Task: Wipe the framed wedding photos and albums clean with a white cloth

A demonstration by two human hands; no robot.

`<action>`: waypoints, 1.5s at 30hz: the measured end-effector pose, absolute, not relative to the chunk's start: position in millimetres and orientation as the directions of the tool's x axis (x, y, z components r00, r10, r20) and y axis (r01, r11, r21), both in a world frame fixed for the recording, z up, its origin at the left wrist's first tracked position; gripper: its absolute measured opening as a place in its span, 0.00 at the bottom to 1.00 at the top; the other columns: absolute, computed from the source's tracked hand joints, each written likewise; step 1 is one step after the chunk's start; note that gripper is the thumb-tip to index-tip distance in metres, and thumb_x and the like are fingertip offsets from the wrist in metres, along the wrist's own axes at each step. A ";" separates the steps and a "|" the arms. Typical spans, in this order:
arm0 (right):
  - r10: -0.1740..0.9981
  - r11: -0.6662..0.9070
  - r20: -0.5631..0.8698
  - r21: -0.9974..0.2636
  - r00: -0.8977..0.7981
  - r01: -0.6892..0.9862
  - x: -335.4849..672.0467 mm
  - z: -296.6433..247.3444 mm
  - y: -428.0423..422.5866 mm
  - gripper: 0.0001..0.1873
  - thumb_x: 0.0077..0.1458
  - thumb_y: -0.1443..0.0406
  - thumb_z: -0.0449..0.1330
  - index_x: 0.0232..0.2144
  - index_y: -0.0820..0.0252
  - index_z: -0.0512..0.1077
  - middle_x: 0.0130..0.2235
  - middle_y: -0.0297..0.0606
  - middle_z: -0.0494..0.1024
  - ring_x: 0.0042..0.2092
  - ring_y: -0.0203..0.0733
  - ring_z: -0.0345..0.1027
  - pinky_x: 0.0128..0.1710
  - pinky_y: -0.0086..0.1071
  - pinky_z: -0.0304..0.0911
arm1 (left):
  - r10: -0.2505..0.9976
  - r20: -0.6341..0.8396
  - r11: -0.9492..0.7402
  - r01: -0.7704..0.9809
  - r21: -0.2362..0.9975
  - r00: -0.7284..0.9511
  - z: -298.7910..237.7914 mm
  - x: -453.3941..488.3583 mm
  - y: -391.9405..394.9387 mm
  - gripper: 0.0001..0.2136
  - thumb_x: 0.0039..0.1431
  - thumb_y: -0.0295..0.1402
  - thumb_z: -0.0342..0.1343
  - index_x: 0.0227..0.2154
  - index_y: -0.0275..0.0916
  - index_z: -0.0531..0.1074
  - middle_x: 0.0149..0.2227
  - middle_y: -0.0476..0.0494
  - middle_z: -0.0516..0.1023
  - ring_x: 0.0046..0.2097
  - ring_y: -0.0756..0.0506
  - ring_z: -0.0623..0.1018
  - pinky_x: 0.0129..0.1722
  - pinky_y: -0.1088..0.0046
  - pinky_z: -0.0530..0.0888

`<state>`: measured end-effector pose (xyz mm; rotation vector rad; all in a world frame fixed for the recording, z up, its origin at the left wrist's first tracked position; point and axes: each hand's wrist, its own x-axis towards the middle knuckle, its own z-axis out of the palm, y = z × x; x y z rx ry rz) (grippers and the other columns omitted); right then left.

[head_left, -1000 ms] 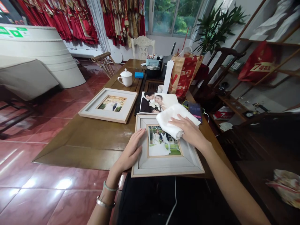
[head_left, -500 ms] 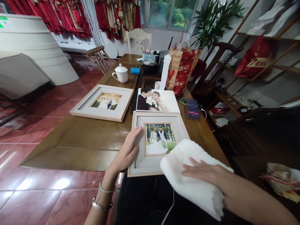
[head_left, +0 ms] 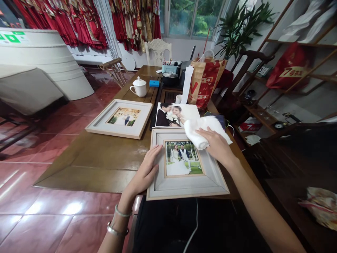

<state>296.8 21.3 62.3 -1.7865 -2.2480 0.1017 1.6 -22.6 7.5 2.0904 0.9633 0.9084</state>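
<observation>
Left hand (head_left: 146, 170) open, fingers flat on left side of picture frame (head_left: 189, 184). Right hand (head_left: 217, 146) palm-down, fingers extended over white cloth (head_left: 193, 130); thumb hidden, cannot tell whether gripping. Brown wooden table (head_left: 105, 151) beneath; red tiled floor (head_left: 52, 144) beyond left hand. Frame lies between hands; cloth under right hand, covering frame's upper right corner.

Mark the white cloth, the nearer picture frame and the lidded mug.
White cloth (head_left: 200, 123): head view, on its upper folds.
Nearer picture frame (head_left: 186, 185): head view, on its lower border.
Lidded mug (head_left: 140, 90): head view, on its body.
</observation>
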 end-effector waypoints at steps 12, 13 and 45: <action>0.707 0.441 -0.217 -0.609 -0.673 0.659 284.4 90.9 -78.3 0.36 0.50 0.80 0.48 0.59 0.50 0.66 0.63 0.33 0.64 0.68 0.48 0.41 0.66 0.51 0.45 | 0.827 0.295 -0.491 0.360 0.793 0.479 10.2 2.6 -24.1 0.26 0.66 0.26 0.40 0.66 0.48 0.48 0.68 0.44 0.51 0.69 0.40 0.49 0.68 0.53 0.47; 0.707 0.421 -0.220 -0.632 -0.672 0.650 293.0 92.5 -89.2 0.32 0.54 0.78 0.49 0.58 0.49 0.66 0.63 0.33 0.64 0.68 0.48 0.42 0.65 0.50 0.47 | 0.828 0.296 -0.491 0.359 0.794 0.477 10.0 2.5 -24.0 0.26 0.66 0.26 0.40 0.66 0.48 0.48 0.68 0.44 0.51 0.69 0.41 0.49 0.68 0.53 0.47; 0.689 0.416 -0.231 -0.650 -0.687 0.636 300.8 95.6 -88.1 0.32 0.52 0.77 0.50 0.56 0.48 0.68 0.61 0.32 0.67 0.68 0.50 0.45 0.65 0.55 0.43 | 0.838 0.266 -0.471 0.387 0.793 0.476 9.8 2.1 -23.3 0.25 0.68 0.30 0.40 0.66 0.48 0.48 0.68 0.44 0.51 0.69 0.40 0.48 0.68 0.52 0.46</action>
